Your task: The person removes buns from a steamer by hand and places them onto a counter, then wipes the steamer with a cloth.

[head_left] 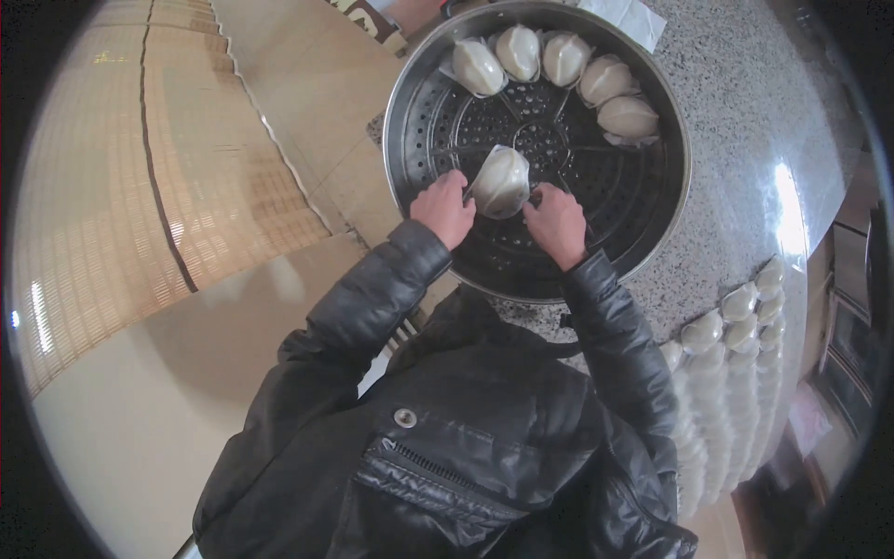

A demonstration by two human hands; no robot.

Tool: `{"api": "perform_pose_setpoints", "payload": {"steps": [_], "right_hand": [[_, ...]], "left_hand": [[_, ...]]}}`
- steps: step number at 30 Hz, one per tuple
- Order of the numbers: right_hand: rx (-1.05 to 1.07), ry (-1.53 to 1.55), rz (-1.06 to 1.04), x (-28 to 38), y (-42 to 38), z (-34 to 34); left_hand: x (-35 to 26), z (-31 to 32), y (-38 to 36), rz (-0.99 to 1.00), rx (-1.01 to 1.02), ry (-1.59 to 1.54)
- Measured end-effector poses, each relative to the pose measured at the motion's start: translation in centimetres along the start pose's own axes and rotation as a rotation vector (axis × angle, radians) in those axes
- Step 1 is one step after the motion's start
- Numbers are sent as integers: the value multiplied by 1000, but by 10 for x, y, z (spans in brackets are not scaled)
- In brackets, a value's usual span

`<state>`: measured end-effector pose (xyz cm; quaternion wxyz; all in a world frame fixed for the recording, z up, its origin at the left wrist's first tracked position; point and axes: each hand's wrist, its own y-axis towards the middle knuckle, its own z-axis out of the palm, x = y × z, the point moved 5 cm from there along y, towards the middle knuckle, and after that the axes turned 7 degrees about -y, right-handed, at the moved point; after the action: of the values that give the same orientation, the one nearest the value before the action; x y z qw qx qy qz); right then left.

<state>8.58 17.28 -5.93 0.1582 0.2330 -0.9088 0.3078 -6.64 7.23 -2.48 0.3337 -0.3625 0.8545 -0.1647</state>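
A white, oval steamed bun (pixel 502 182) with a ridge along its top is between my two hands, over the steamer tray (pixel 610 200). My left hand (pixel 445 209) is closed at the bun's left side, its fingertips pinching near the lower edge. On the opposite side my right hand (pixel 557 225) is closed too, thumb and finger at the bun's edge. A thin, pale liner shows around the bun. Several similar buns, one of them a bun (pixel 627 117) on a pale liner, sit along the far right rim of the dark, perforated tray.
The round metal steamer rests on a speckled stone counter (pixel 736 121). Rows of more white buns (pixel 740 335) stand on the counter to the right. A white paper sheet (pixel 633 19) lies behind the steamer. At left hangs a slatted blind (pixel 102 186).
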Motion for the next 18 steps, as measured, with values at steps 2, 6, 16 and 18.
{"api": "perform_pose_setpoints", "payload": {"steps": [2, 6, 16, 18], "right_hand": [[-39, -2, 50, 1, 9, 10], [-32, 87, 89, 5, 13, 12], [-125, 2, -89, 5, 37, 38], [-156, -22, -110, 10, 36, 39]], "left_hand": [[3, 3, 10, 28, 46, 144], [10, 14, 24, 108, 47, 238], [8, 0, 23, 190, 39, 269], [18, -4, 21, 278, 29, 270]]}}
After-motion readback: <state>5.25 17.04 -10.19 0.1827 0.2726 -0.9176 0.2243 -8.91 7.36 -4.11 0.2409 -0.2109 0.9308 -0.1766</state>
